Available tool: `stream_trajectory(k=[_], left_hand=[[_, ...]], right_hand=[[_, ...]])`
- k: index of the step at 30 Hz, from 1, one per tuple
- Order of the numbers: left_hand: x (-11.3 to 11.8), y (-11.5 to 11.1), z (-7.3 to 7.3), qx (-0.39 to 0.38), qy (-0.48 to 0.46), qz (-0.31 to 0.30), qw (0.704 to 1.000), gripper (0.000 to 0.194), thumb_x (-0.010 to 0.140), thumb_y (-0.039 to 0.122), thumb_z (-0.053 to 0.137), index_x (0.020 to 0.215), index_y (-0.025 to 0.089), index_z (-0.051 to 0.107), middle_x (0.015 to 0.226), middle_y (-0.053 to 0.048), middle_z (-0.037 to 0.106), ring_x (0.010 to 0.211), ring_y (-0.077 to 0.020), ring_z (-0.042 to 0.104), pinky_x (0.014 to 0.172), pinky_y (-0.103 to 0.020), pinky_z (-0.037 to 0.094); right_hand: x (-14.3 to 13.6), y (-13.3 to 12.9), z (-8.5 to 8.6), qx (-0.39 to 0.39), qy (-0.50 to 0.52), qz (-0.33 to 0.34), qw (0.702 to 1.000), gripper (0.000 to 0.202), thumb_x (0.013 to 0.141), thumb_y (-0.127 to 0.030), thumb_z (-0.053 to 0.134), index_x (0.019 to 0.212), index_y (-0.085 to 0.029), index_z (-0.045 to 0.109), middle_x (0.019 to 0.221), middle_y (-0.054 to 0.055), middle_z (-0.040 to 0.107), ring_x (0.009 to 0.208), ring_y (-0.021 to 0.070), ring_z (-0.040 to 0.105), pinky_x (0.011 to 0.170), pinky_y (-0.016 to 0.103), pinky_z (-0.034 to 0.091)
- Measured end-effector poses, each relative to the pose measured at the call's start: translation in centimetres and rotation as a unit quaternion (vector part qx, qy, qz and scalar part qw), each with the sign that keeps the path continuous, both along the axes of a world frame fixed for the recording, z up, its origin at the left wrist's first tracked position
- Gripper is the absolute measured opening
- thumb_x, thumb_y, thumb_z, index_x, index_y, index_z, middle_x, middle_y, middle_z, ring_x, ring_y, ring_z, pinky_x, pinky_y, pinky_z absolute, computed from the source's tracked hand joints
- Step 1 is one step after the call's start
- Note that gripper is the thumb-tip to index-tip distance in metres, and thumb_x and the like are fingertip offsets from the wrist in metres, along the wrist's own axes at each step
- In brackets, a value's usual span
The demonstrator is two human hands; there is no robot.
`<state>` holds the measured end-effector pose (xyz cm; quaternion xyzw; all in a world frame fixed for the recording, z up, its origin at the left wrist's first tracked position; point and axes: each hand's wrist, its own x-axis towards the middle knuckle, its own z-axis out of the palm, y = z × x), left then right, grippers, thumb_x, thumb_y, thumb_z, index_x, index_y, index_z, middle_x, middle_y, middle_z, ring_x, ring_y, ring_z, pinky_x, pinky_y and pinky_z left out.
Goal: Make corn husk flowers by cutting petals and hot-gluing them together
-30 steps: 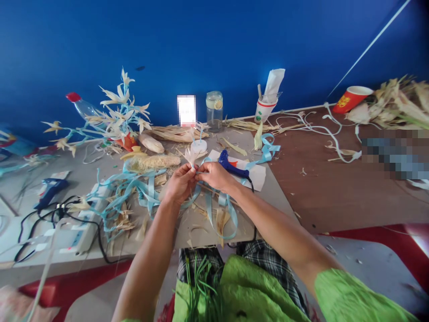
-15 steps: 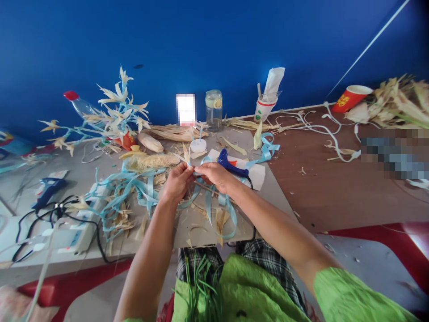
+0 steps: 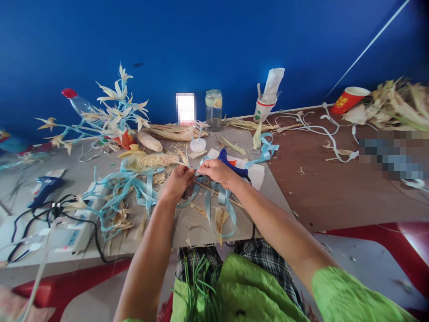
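Pale cream corn-husk flower with narrow pointed petals: one piece, petals pointing away from the person, above the grey work board. Left hand: thumb and forefinger drawn narrow, pinching the flower at its base. Right hand: fingertips narrowed just beside the left, holding a slim light-blue strip; its exact lie is too small to tell. Handling, as judged: keep the left pinch low so that the petals are not crushed, hold the strip flat and evenly taut, and make small turns near the base. Loops of light-blue satin ribbon lie below the right hand, one reaching near the board's front edge; best kept from snagging on the wrist. Limits: tangled light-blue wrapped stems crowd the left forearm; a dark-blue glue gun with orange trigger lies just beyond the right hand, partly on a white paper sheet; a white round disc sits ahead. Wider room lies rightward, over the dark brown tabletop.
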<state>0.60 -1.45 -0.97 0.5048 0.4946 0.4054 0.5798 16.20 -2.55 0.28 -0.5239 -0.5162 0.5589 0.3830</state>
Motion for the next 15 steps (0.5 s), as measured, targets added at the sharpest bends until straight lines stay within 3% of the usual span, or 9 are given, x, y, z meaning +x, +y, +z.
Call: stream_trajectory(k=[3,8,15], left_hand=[[0.1,0.0,0.1,0.015,0.024,-0.011,1.000,0.029,0.068,0.034,0.072,0.065,0.017,0.050,0.044,0.006,0.044,0.037,-0.0049,0.034,0.038,-0.019,0.021],[0.0,0.4,-0.3,0.024,-0.020,-0.012,0.999,0.029,0.063,0.032,0.076,0.065,0.016,0.052,0.048,0.006,0.046,0.041,-0.0049,0.038,0.041,-0.018,0.025],[0.0,0.6,-0.4,0.020,-0.043,0.025,0.999,0.026,0.060,0.028,0.076,0.064,0.016,0.054,0.049,0.006,0.049,0.042,-0.0052,0.039,0.044,-0.019,0.027]], right_hand=[[0.0,0.0,0.0,0.008,0.005,-0.003,1.000,0.024,0.066,-0.039,0.060,0.060,-0.017,0.053,0.047,-0.008,0.040,0.051,0.0080,0.034,0.055,0.023,0.028],[0.2,0.2,-0.2,0.027,-0.007,-0.005,1.000,0.022,0.066,-0.037,0.061,0.061,-0.016,0.056,0.048,-0.007,0.043,0.052,0.0081,0.037,0.056,0.023,0.030],[1.4,0.9,-0.2,0.081,-0.020,-0.040,0.996,0.021,0.061,-0.034,0.064,0.069,-0.014,0.063,0.056,-0.005,0.052,0.055,0.0079,0.040,0.057,0.022,0.033]])
